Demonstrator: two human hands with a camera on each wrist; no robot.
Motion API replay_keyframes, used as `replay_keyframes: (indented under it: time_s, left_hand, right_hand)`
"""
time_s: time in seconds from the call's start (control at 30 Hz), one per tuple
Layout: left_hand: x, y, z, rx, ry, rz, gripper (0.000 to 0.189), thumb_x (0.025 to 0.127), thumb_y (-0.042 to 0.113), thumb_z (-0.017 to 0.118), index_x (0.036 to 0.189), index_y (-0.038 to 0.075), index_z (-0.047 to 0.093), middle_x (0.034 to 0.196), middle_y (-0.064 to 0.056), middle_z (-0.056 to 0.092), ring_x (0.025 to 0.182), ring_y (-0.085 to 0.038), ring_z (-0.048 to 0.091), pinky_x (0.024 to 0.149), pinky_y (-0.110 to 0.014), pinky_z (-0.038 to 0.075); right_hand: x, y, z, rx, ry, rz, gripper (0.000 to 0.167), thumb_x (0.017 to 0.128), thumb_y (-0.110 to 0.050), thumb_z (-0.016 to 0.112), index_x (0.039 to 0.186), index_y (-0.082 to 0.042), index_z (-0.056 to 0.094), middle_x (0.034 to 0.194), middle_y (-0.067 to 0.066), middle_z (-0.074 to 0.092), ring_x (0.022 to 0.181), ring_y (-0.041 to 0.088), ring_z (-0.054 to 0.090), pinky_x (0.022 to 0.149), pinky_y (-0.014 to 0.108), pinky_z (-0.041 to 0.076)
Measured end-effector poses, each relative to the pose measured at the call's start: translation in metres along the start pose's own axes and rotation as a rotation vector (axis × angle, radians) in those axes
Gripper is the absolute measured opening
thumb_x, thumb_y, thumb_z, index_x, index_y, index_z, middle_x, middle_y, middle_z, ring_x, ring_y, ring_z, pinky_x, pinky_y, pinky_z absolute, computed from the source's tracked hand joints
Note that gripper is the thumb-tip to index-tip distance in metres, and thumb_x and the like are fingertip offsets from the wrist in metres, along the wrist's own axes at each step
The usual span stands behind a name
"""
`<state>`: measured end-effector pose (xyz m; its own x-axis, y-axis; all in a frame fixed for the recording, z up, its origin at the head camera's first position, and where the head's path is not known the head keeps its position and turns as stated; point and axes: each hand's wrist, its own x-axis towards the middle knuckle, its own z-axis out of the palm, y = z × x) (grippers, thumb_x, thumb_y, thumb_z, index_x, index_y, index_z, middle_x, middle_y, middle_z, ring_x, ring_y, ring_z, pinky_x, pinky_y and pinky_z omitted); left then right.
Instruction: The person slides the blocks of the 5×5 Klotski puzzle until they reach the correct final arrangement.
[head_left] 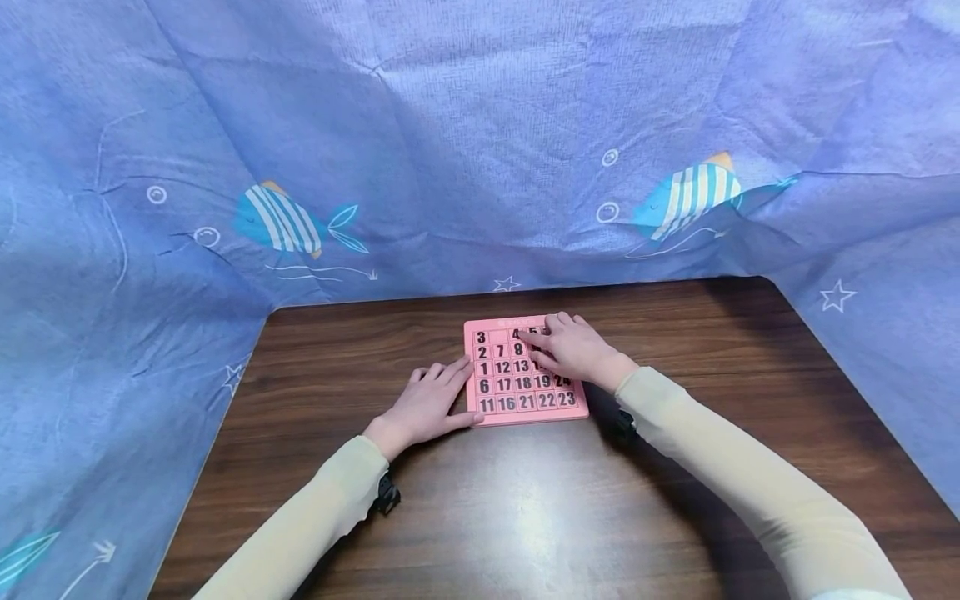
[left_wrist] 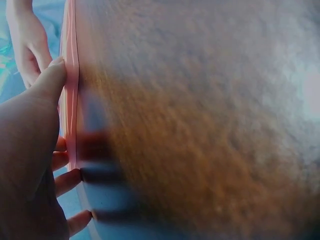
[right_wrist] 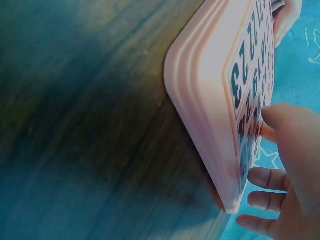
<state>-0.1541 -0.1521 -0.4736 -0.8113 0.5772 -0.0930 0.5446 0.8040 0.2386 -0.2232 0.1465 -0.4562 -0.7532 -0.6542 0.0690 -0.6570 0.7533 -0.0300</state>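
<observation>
A pink sliding number puzzle (head_left: 527,425) lies flat on the table, with black numbers on its square tiles. In its top row, a gap shows between the 3 and the 4. My left hand (head_left: 427,406) rests at the puzzle's left side, fingers spread along the edge and thumb (left_wrist: 52,80) on the near left corner. Over the upper right part reaches my right hand (head_left: 577,348), its index fingertip touching the top row near the 4. It hides several tiles on the right. In the right wrist view, the puzzle's rounded corner (right_wrist: 195,75) stands beside the thumb and fingers.
The dark wood-grain table (head_left: 337,350) extends around the puzzle on all sides. Behind it and at both sides hangs a blue cloth (head_left: 465,167) printed with fish and stars. Black straps (head_left: 387,495) show beneath the pale sleeves.
</observation>
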Motion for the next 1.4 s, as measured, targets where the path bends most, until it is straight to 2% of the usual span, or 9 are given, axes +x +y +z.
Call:
replay_keyframes:
  time_s: [0.27, 0.4, 0.57, 0.7, 0.9, 1.07, 1.27, 1.4]
  left_hand:
    - [0.001, 0.001, 0.002, 0.008, -0.023, -0.02, 0.09, 0.099, 0.066, 0.056, 0.165, 0.011, 0.031, 0.171, -0.007, 0.028, 0.143, -0.03, 0.041, 0.109, -0.053, 0.033]
    - [0.001, 0.003, 0.003, 0.004, -0.038, -0.027, 0.091, 0.099, 0.068, 0.055, 0.166, 0.011, 0.03, 0.172, -0.007, 0.027, 0.144, -0.03, 0.04, 0.11, -0.053, 0.033]
    - [0.0, 0.006, 0.003, -0.004, -0.027, -0.016, 0.09, 0.099, 0.065, 0.057, 0.165, 0.01, 0.032, 0.171, -0.008, 0.029, 0.144, -0.03, 0.041, 0.11, -0.054, 0.033]
    - [0.001, 0.005, 0.003, -0.005, -0.033, -0.018, 0.091, 0.099, 0.067, 0.055, 0.165, 0.01, 0.03, 0.171, -0.007, 0.027, 0.144, -0.03, 0.04, 0.11, -0.054, 0.033]
    - [0.002, 0.001, 0.0, 0.006, -0.022, -0.007, 0.09, 0.099, 0.067, 0.055, 0.165, 0.011, 0.03, 0.171, -0.008, 0.028, 0.143, -0.03, 0.041, 0.109, -0.054, 0.034]
    - [0.001, 0.0, -0.003, 0.02, -0.007, 0.004, 0.088, 0.099, 0.065, 0.056, 0.164, 0.01, 0.033, 0.17, -0.009, 0.031, 0.142, -0.031, 0.042, 0.107, -0.055, 0.035]
    - [0.0, 0.0, -0.002, 0.016, -0.007, 0.004, 0.089, 0.099, 0.065, 0.057, 0.164, 0.01, 0.032, 0.17, -0.009, 0.031, 0.141, -0.031, 0.043, 0.108, -0.055, 0.034]
    - [0.0, -0.001, 0.001, 0.026, 0.0, 0.005, 0.088, 0.099, 0.065, 0.057, 0.164, 0.01, 0.034, 0.169, -0.009, 0.032, 0.141, -0.031, 0.043, 0.107, -0.055, 0.035]
  right_hand:
    - [0.016, -0.016, 0.002, 0.0, 0.012, -0.049, 0.044, 0.103, -0.037, 0.061, 0.142, -0.017, 0.066, 0.099, 0.01, 0.055, 0.099, 0.031, 0.053, 0.093, 0.051, 0.044]
    - [0.027, -0.028, 0.004, -0.01, -0.028, -0.067, 0.047, 0.105, -0.038, 0.057, 0.147, -0.02, 0.062, 0.104, 0.01, 0.056, 0.101, 0.03, 0.053, 0.095, 0.051, 0.046]
    - [0.035, -0.037, 0.005, -0.021, -0.087, -0.075, 0.05, 0.107, -0.042, 0.053, 0.154, -0.025, 0.055, 0.112, 0.013, 0.057, 0.109, 0.03, 0.054, 0.101, 0.053, 0.045]
    - [0.034, -0.036, 0.004, -0.012, -0.107, -0.062, 0.049, 0.108, -0.042, 0.052, 0.154, -0.026, 0.055, 0.112, 0.013, 0.057, 0.11, 0.031, 0.054, 0.102, 0.054, 0.045]
    - [0.024, -0.022, 0.0, -0.01, -0.045, -0.049, 0.046, 0.106, -0.04, 0.057, 0.149, -0.024, 0.061, 0.103, 0.011, 0.055, 0.101, 0.031, 0.053, 0.091, 0.05, 0.044]
    - [0.019, -0.017, -0.001, -0.042, -0.019, -0.044, 0.043, 0.105, -0.039, 0.059, 0.145, -0.024, 0.065, 0.099, 0.01, 0.053, 0.099, 0.031, 0.052, 0.088, 0.05, 0.043]
    - [0.018, -0.031, -0.004, -0.032, -0.019, -0.092, 0.045, 0.105, -0.039, 0.059, 0.147, -0.023, 0.063, 0.102, 0.009, 0.055, 0.099, 0.029, 0.054, 0.088, 0.05, 0.045]
    - [0.02, -0.044, -0.005, -0.037, -0.057, -0.147, 0.047, 0.105, -0.042, 0.057, 0.149, -0.025, 0.061, 0.107, 0.012, 0.058, 0.105, 0.031, 0.056, 0.096, 0.053, 0.046]
